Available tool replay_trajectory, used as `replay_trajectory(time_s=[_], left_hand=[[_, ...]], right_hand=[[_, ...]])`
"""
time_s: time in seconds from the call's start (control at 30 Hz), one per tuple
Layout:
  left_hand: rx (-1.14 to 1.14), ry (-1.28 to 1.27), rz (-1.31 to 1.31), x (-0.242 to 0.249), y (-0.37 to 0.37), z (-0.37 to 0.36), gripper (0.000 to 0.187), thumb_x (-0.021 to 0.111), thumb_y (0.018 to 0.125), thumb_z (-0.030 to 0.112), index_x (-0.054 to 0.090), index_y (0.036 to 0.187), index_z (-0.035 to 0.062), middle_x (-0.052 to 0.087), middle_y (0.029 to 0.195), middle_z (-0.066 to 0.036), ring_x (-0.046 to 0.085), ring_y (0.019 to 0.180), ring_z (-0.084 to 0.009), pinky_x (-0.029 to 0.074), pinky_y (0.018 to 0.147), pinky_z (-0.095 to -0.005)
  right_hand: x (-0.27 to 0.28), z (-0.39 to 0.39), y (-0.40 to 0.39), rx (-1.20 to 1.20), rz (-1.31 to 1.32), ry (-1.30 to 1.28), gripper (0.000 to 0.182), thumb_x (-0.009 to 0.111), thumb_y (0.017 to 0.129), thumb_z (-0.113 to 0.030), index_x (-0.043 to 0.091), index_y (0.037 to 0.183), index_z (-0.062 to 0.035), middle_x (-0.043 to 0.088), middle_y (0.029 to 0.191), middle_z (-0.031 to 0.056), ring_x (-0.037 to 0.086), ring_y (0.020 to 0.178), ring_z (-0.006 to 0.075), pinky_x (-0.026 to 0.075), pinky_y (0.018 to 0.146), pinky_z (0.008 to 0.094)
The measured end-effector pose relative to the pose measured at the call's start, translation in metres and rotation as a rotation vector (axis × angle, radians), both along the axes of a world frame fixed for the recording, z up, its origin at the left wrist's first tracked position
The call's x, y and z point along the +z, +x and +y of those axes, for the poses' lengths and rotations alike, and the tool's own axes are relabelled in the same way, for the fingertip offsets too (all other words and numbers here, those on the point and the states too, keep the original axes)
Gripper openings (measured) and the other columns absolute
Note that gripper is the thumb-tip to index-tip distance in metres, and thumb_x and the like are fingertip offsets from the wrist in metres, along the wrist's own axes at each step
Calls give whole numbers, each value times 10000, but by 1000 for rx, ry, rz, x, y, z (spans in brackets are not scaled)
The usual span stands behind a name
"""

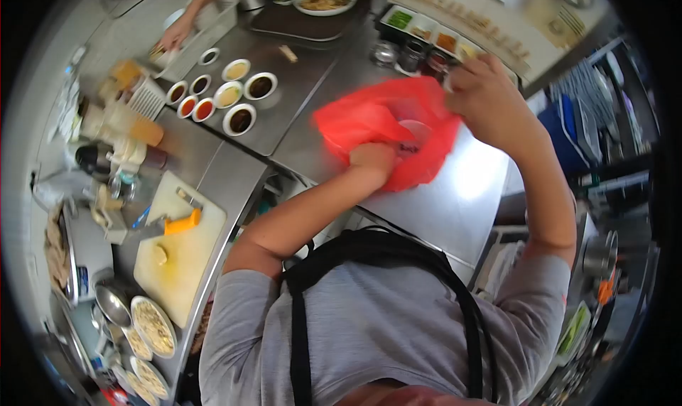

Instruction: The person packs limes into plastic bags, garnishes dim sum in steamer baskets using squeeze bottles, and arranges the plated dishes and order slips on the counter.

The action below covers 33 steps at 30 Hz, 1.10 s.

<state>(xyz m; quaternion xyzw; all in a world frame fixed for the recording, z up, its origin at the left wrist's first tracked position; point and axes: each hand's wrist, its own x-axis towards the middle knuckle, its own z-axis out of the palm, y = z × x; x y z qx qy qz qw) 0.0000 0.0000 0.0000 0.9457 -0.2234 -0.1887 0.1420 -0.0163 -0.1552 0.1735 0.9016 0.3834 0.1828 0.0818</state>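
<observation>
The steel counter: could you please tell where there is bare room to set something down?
Bare patches of the steel counter lie between the red bag and the near right edge, and between the bag and the sauce bowls. It is crowded beyond the bag, where jars stand, and on the left among the sauce bowls.

Sauce bowls on counter, left of bag; knife on cutting board.

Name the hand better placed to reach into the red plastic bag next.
Likely the left hand: it dips into the red plastic bag, while the right hand is raised at its edge.
</observation>
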Motion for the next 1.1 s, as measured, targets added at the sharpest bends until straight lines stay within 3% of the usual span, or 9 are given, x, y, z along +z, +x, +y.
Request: replay_trajectory(time_s=[0.07,0.1,0.33,0.5,0.53,0.63,0.8,1.03,1.1], left_hand=[[-73,86,-43,6,0,0,302,358,806,261,473,1075,185,584,908,-113,579,817,-261,456,671,-401],[-87,-164,-113,7,11,-34,297,350,805,261,483,1048,156,586,881,-105,579,793,-270,453,654,-410],[-294,-151,-327,-23,17,16,283,472,753,267,540,951,77,550,948,-111,524,905,-274,442,717,-376],[-159,-609,-330,21,5,67,270,510,741,265,559,895,49,535,951,-123,513,890,-282,425,756,-356],[-159,-790,-385,30,9,87,266,517,741,256,558,900,46,533,942,-128,514,878,-283,426,752,-353],[-84,-1008,-597,74,8,180,243,539,739,183,547,939,45,529,930,-131,516,851,-263,426,735,-333],[780,-1046,-411,88,2,378,248,528,791,223,540,979,60,566,816,-13,528,617,-82,447,557,-216],[1418,-806,-671,74,5,663,366,544,741,251,508,1044,48,570,808,-54,532,553,-122,422,467,-219],[1474,-505,-795,43,30,755,422,554,725,250,481,1077,29,576,792,-90,543,526,-143,430,440,-248]], right_hand=[[-7,-20,-7,-75,-67,16,39,524,573,-94,557,595,-92,491,729,50,469,814,213,331,801,361],[31,-26,1,-93,-114,-207,91,515,592,-95,595,634,-104,499,740,48,471,829,212,331,803,362],[17,3,7,-81,11,99,130,506,536,52,486,639,-26,471,744,96,456,805,279,325,787,373],[38,33,2,-122,354,167,312,530,542,32,495,844,-38,466,862,119,447,847,318,316,809,371],[52,41,2,-29,382,129,433,556,558,-3,467,980,-42,449,969,147,444,898,332,325,822,372],[73,80,-1,169,366,244,475,574,548,-3,466,1010,-32,433,1028,166,437,926,344,343,820,374],[76,146,-8,227,488,167,464,622,530,-54,498,977,-35,467,985,161,457,879,317,368,773,366],[61,217,9,84,596,103,479,634,539,-96,501,995,-32,487,965,173,452,890,343,352,789,380],[55,239,13,20,665,142,456,632,547,-115,503,973,-15,509,917,177,474,852,338,374,760,368]])
